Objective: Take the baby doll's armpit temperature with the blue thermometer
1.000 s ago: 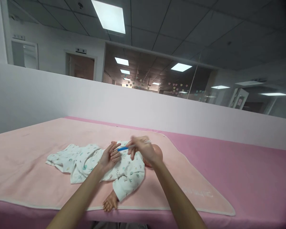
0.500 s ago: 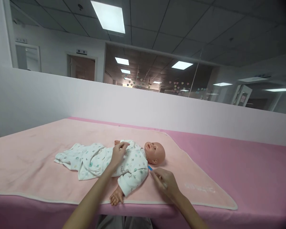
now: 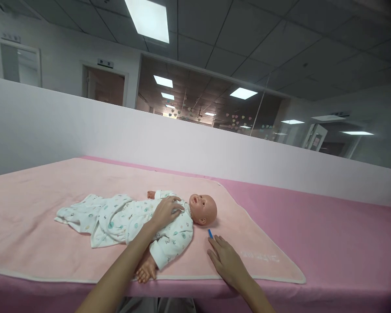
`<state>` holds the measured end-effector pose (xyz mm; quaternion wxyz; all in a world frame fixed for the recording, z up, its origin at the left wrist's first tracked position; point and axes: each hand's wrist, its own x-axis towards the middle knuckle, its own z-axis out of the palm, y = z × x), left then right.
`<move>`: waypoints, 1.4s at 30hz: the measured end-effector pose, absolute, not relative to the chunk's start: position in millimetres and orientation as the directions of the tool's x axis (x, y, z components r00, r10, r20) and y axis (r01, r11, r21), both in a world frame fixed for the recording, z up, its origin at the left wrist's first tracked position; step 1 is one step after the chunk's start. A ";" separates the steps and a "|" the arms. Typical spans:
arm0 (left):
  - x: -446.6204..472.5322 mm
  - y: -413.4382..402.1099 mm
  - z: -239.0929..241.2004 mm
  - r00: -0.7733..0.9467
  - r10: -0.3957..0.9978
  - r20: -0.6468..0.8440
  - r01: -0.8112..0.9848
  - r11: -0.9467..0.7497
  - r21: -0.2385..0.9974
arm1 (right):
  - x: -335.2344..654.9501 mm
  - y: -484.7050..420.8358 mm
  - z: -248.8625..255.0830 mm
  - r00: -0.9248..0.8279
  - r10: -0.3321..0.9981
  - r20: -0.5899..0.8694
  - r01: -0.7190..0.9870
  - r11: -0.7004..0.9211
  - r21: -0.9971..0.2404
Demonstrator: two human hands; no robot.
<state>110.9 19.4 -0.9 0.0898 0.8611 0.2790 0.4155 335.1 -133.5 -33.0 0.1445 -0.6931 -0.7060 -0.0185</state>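
Observation:
A baby doll [image 3: 202,210] lies on its back, its head toward the right, in a white gown [image 3: 117,215] with small green and blue prints. My left hand [image 3: 167,212] rests on the doll's chest, fingers stretched out and slightly spread. Just below the doll's head, my right hand [image 3: 226,258] lies low over the blanket with its fingers extended and the thumb apart. A slim blue-ended stick [image 3: 210,233] pokes out past the right fingertips; its remaining length is hidden under the hand.
A peach blanket [image 3: 29,234] with a pale edge lies beneath the doll, over a pink-covered table [image 3: 313,226]. Behind the table runs a low white wall [image 3: 150,139] with glass above it. The table's front edge is close to my lap.
My right hand has opened from its pinch on the stick and flattened over it, a little lower. The left fingers have spread on the chest. The camera view has shifted slightly right.

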 end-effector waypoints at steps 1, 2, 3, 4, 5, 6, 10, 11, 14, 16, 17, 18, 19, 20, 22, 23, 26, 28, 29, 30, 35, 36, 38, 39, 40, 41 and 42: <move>111.5 17.9 -1.1 0.488 0.548 0.679 0.385 -0.833 0.397 | 330.9 -131.9 -29.2 0.019 0.965 0.262 0.986 0.024 -0.163; 112.1 16.3 -1.4 0.477 0.544 0.690 0.357 -0.838 0.413 | 325.3 -130.1 -23.0 0.035 0.950 0.311 0.986 0.019 -0.168; 112.5 14.6 -1.9 0.464 0.545 0.698 0.327 -0.838 0.437 | 318.0 -127.7 -14.6 0.052 0.925 0.377 0.981 0.023 -0.192; 112.7 13.1 -2.6 0.450 0.553 0.701 0.299 -0.833 0.466 | 309.0 -124.4 -4.4 0.072 0.891 0.447 0.973 0.036 -0.230; 112.6 11.6 -3.3 0.439 0.566 0.697 0.277 -0.824 0.495 | 298.2 -119.7 6.8 0.078 0.859 0.505 0.959 0.074 -0.274; 112.3 10.4 -4.0 0.432 0.583 0.689 0.264 -0.812 0.521 | 286.1 -113.4 17.9 0.097 0.826 0.556 0.941 0.105 -0.321; 110.2 8.2 -5.9 0.400 0.637 0.659 0.272 -0.769 0.578 | 234.5 -71.5 43.6 0.052 0.755 0.654 0.872 0.285 -0.398; 109.9 8.4 -6.2 0.391 0.642 0.660 0.280 -0.766 0.579 | 223.7 -59.0 43.0 0.048 0.745 0.666 0.846 0.323 -0.423; 109.6 10.4 -8.0 0.363 0.648 0.670 0.306 -0.762 0.571 | 201.7 -28.5 30.6 0.125 0.699 0.704 0.787 0.362 -0.499; 110.4 12.6 -10.0 0.344 0.646 0.682 0.314 -0.763 0.564 | 195.8 -18.9 19.9 0.190 0.656 0.731 0.756 0.377 -0.535; 111.0 13.7 -11.1 0.334 0.644 0.688 0.314 -0.764 0.563 | 194.9 -17.6 15.4 0.211 0.638 0.740 0.742 0.388 -0.546; 111.7 14.8 -12.1 0.325 0.642 0.694 0.314 -0.766 0.561 | 194.9 -18.2 11.6 0.223 0.626 0.747 0.731 0.400 -0.553; 112.4 15.7 -13.0 0.314 0.642 0.699 0.315 -0.765 0.561 | 195.5 -20.0 8.6 0.229 0.620 0.751 0.723 0.408 -0.557; 113.2 16.3 -13.5 0.302 0.645 0.702 0.313 -0.762 0.566 | 196.4 -22.5 6.4 0.231 0.617 0.752 0.719 0.412 -0.559; 114.4 16.6 -13.3 0.276 0.661 0.698 0.291 -0.750 0.594 | 198.6 -27.5 4.2 0.237 0.621 0.747 0.717 0.408 -0.566; 114.8 16.3 -12.7 0.263 0.673 0.691 0.274 -0.739 0.615 | 199.5 -29.4 3.9 0.236 0.628 0.741 0.717 0.402 -0.569; 115.2 14.3 -9.5 0.245 0.713 0.657 0.209 -0.701 0.682 | 200.8 -31.4 4.6 0.225 0.662 0.715 0.724 0.377 -0.577; 114.9 12.7 -6.8 0.234 0.737 0.634 0.159 -0.672 0.723 | 200.9 -31.0 5.3 0.218 0.685 0.695 0.731 0.358 -0.581; 114.6 12.0 -5.4 0.227 0.750 0.622 0.135 -0.656 0.742 | 200.8 -30.7 5.5 0.215 0.695 0.687 0.734 0.349 -0.583; 114.2 11.5 -4.1 0.221 0.761 0.610 0.114 -0.641 0.759 | 200.8 -30.4 5.8 0.213 0.702 0.679 0.735 0.343 -0.585; 110.8 11.7 1.2 0.258 0.791 0.554 0.037 -0.582 0.813 | 202.0 -27.6 4.9 0.219 0.717 0.661 0.719 0.339 -0.606; 110.1 12.2 1.6 0.273 0.789 0.550 0.021 -0.576 0.817 | 202.4 -26.7 4.1 0.224 0.718 0.659 0.714 0.339 -0.613; 108.9 13.2 1.8 0.290 0.785 0.548 0.000 -0.572 0.820 | 203.4 -24.7 2.1 0.237 0.719 0.653 0.703 0.337 -0.627; 108.6 13.5 1.9 0.295 0.783 0.547 0.001 -0.573 0.820 | 203.9 -23.6 0.9 0.244 0.720 0.650 0.699 0.334 -0.632; 108.3 13.7 1.9 0.300 0.782 0.546 0.013 -0.576 0.817 | 204.3 -22.5 -0.3 0.252 0.719 0.648 0.694 0.333 -0.638; 108.2 13.8 2.0 0.308 0.780 0.545 0.031 -0.581 0.814 | 204.8 -21.4 -1.5 0.262 0.714 0.650 0.687 0.336 -0.645; 108.1 13.9 2.1 0.315 0.778 0.544 0.054 -0.587 0.808 | 205.2 -20.3 -2.7 0.275 0.706 0.652 0.675 0.341 -0.654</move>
